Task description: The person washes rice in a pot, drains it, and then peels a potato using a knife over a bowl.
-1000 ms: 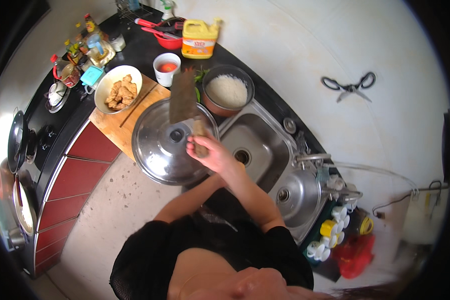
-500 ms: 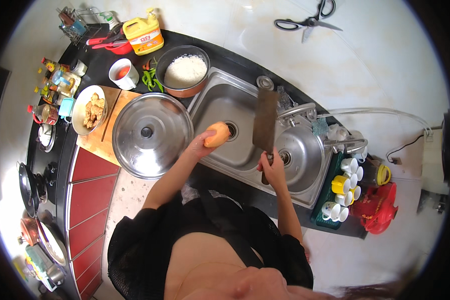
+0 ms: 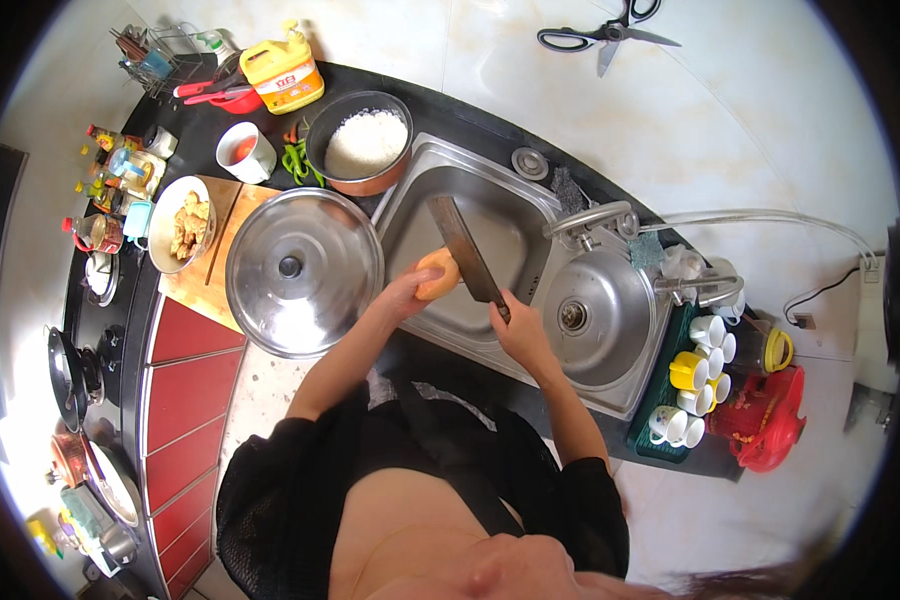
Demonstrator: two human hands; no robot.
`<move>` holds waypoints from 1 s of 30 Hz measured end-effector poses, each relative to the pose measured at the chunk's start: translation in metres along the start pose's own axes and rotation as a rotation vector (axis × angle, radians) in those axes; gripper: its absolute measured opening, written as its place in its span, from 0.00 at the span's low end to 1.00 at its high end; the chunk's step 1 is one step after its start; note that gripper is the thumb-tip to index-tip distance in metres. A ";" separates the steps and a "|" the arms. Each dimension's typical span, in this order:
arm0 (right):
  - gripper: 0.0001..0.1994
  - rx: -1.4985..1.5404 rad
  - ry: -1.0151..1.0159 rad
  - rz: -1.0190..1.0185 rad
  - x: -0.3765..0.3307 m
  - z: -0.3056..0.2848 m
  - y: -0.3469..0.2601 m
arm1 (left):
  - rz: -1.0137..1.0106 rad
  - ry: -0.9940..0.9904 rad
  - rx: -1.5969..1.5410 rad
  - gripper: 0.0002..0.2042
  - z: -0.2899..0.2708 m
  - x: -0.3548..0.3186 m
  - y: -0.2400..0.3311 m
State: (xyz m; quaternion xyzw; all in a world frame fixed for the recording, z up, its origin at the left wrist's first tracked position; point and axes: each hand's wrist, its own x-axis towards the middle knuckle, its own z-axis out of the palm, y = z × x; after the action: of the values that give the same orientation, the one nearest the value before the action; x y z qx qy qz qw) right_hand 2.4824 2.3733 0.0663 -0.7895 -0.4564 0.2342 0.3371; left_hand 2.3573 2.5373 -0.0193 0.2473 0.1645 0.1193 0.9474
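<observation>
Over the large basin of the steel sink (image 3: 485,190), my left hand (image 3: 405,290) grips a peeled orange root vegetable (image 3: 433,278), thick and carrot-like. My right hand (image 3: 520,330) is wrapped round the handle of a cleaver (image 3: 465,248). Its broad dark blade slants up to the left, with its edge at or against the vegetable; I cannot tell how deep it sits. The basin's drain is hidden behind the blade and vegetable. To the left of my left hand lies a large round metal lid (image 3: 310,235) with a black knob.
A pot of white rice (image 3: 368,143), green peppers (image 3: 295,162), a white mug (image 3: 246,152) and a bowl of ginger (image 3: 188,225) stand along the left counter. A wooden board (image 3: 225,205) is partly under the lid. Taps (image 3: 595,218) and a cup rack (image 3: 660,450) flank the small basin.
My right hand has brought the cleaver left and down, from upright beside the vegetable to slanting at it. My left hand still holds the vegetable, which has turned slightly.
</observation>
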 end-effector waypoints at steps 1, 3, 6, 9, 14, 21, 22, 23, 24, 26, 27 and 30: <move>0.11 0.069 -0.055 0.071 0.001 -0.003 0.001 | 0.010 0.010 -0.021 0.29 0.000 -0.003 0.000; 0.12 0.157 -0.146 0.100 0.004 -0.011 -0.005 | 0.007 0.000 -0.052 0.29 0.002 -0.011 0.004; 0.11 0.183 -0.190 0.089 0.007 -0.015 -0.008 | 0.022 -0.056 -0.040 0.29 0.014 -0.016 0.019; 0.09 0.093 -0.150 -0.007 0.013 -0.019 -0.014 | 0.056 -0.013 -0.023 0.29 0.020 -0.016 0.019; 0.08 0.116 -0.129 0.091 0.013 -0.024 -0.027 | 0.062 0.016 -0.100 0.28 0.014 -0.008 0.017; 0.12 0.063 0.232 0.027 -0.006 -0.020 -0.028 | 0.267 0.474 0.281 0.24 -0.007 -0.009 0.021; 0.13 0.107 0.285 0.068 -0.005 -0.024 -0.029 | 0.238 0.404 0.186 0.24 -0.013 -0.007 0.020; 0.16 0.339 0.171 0.195 0.000 -0.032 -0.045 | 0.197 0.370 0.092 0.24 -0.016 -0.018 0.018; 0.15 0.349 0.126 0.220 0.001 -0.034 -0.044 | 0.167 0.303 -0.007 0.24 -0.011 -0.019 0.018; 0.15 0.363 0.044 0.267 0.003 -0.037 -0.044 | 0.143 0.269 -0.005 0.24 -0.004 -0.018 0.018; 0.13 0.282 -0.023 0.285 0.002 -0.036 -0.043 | 0.150 0.252 0.008 0.25 0.002 -0.018 0.018; 0.11 0.280 -0.113 0.219 -0.002 -0.031 -0.036 | 0.150 0.211 0.011 0.26 0.006 -0.020 0.021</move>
State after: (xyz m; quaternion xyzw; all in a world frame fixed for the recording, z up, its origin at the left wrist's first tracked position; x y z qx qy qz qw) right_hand 2.4822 2.3748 0.1141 -0.7655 -0.3488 0.3747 0.3898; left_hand 2.3385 2.5464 0.0015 0.2502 0.2448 0.2142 0.9119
